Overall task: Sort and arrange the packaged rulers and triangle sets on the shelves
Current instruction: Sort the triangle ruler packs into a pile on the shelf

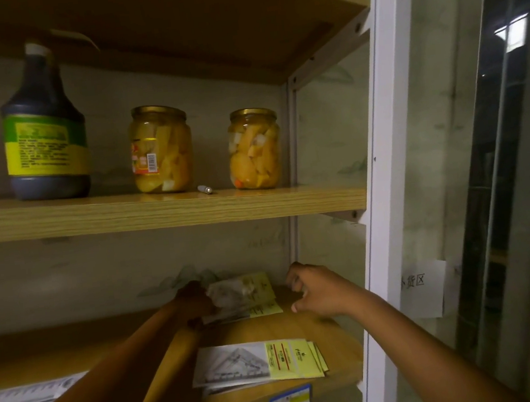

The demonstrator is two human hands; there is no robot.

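Packaged triangle sets in clear sleeves with yellow header cards occupy the lower wooden shelf [281, 333] in two groups, as the single head view shows. The far stack of triangle sets [247, 296] lies towards the back right corner, somewhat fanned and uneven; the left hand [194, 301] rests on its left edge, though shadow hides the fingers and I cannot tell whether they press flat or pinch a packet. The right hand [312, 294] hovers just right of that stack, fingers loosely curled with thumb and forefinger apart, holding nothing. The near stack of triangle sets [257, 362] sits at the front right of the shelf, its packets overlapped and slightly offset, above a blue-bordered price label [289, 401] on the shelf edge. At the near left, long packaged rulers in pale sleeves [26, 396] lie flat, partly cut off by the frame. Judgement: sorting by type appears largely achieved, rulers left and triangle sets right, but squaring is unfinished; the far stack wants aligning, the near stack is skewed, and the rulers cannot be fully assessed. The upper wooden shelf [160, 208] carries unrelated goods: a dark sauce bottle with green and yellow label [44, 135], two glass jars of yellow preserved fruit [161, 149], and a small grey pen-like object [205, 189].
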